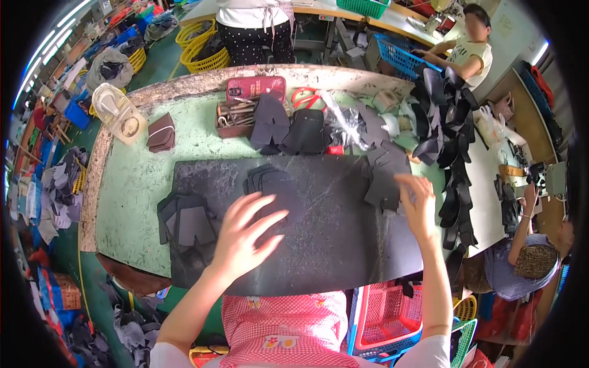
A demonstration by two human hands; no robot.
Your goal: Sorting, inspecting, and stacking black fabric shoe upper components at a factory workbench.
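A dark board [325, 245] lies across the near part of the table. Over it my left hand [245, 236] is spread with nothing in it, just below a small fanned stack of black cut pieces [269, 179]. My right hand [418, 202] is at the board's right side, fingers apart and slightly bent, beside a loose pile of dark flat pieces [384, 181]. Whether its fingertips touch that pile I cannot tell. On the board's left rests another pile of notched dark pieces [195, 226].
Beyond the board are a box of tools [235, 116], a red tin [256, 88], red-handled scissors [305, 97] and clear plastic wrap [343, 122]. Curved black pieces [455, 184] line the right edge. A pink basket [389, 316] stands below. Other people work around the table.
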